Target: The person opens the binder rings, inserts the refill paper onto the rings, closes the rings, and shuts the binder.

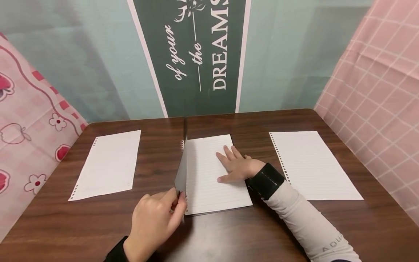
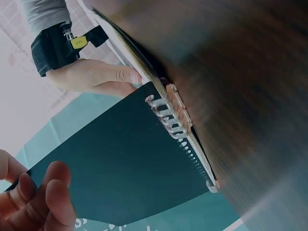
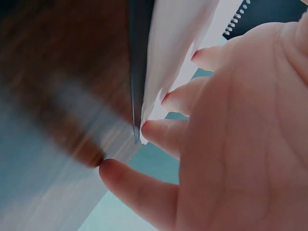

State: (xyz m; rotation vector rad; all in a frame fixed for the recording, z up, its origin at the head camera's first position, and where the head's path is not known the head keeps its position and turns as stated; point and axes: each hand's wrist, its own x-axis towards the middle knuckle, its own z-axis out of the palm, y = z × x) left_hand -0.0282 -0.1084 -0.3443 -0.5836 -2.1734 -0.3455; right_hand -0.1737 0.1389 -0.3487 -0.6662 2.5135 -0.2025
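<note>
A ring-bound notebook lies in the middle of the table, its white lined page (image 1: 206, 182) facing up. The dark cover (image 1: 181, 176) stands nearly upright along the ring side. My left hand (image 1: 154, 214) pinches the near edge of that cover between thumb and fingers. In the left wrist view, the cover (image 2: 110, 154) spreads out from the clear binder rings (image 2: 168, 118). Spread fingers of my right hand (image 1: 237, 167) rest on the right part of the page. In the right wrist view, fingertips of the right hand (image 3: 216, 130) touch the paper, and one reaches the tabletop beyond the notebook's edge.
A loose punched sheet (image 1: 109, 163) lies on the left of the brown wooden table (image 1: 209, 240). Another lined punched sheet (image 1: 314, 163) lies on the right, close to my right wrist. Behind the table hangs a green cloth (image 1: 278, 62) with lettering; pink cloths flank both sides.
</note>
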